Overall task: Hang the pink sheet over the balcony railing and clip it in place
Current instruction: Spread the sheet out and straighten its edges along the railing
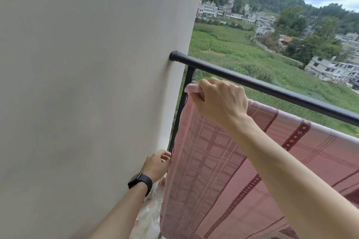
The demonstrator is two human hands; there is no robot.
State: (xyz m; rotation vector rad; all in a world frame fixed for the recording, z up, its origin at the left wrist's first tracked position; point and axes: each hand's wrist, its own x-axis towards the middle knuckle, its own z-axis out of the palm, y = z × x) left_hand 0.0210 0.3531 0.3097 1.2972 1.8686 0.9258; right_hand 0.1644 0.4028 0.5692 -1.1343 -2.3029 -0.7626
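- The pink checked woven sheet (pixel 213 161) hangs at five o'clock, draped just below the black round metal railing (pixel 272 87);
- the right hand (pixel 219 101) is clenched on its top corner; the left hand (pixel 155 165) pinches its side edge at seven o'clock;
- no clip is visible; clipping likely remains.

2 forearms show, both bare along their whole visible length. The left forearm (pixel 120 215) wears 1 black watch (pixel 140 182) just behind the left grip (pixel 156 163): a wide matte black strap wraps the wrist and carries a dark, rounded-rectangle face with a dull grey sheen. On the right forearm (pixel 291 176) nothing is worn; knuckles and tendons stand out on the back of the right grip (pixel 219 101).
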